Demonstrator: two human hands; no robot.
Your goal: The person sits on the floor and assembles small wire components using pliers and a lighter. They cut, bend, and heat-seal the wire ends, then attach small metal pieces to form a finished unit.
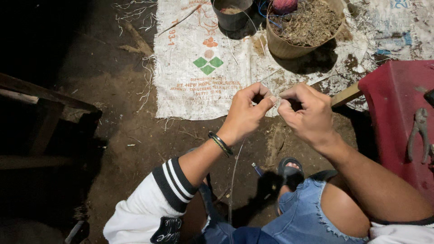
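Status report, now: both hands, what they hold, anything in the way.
Left hand and right hand pinched together on a thin pale strand. Strand trails down between the knees. Pliers lie untouched on the red surface. Nothing blocking.

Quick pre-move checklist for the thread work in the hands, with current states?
1. Left hand pinches the thin thread: ok.
2. Right hand pinches at the same spot, fingertips meeting: ok.
3. Thread hangs free down between the knees: ok.
4. Knot or twist at the fingertips: cannot tell, too small.
5. Pliers close by on the red surface: ok.
6. Bucket of fibrous matter upright on the sack: ok.
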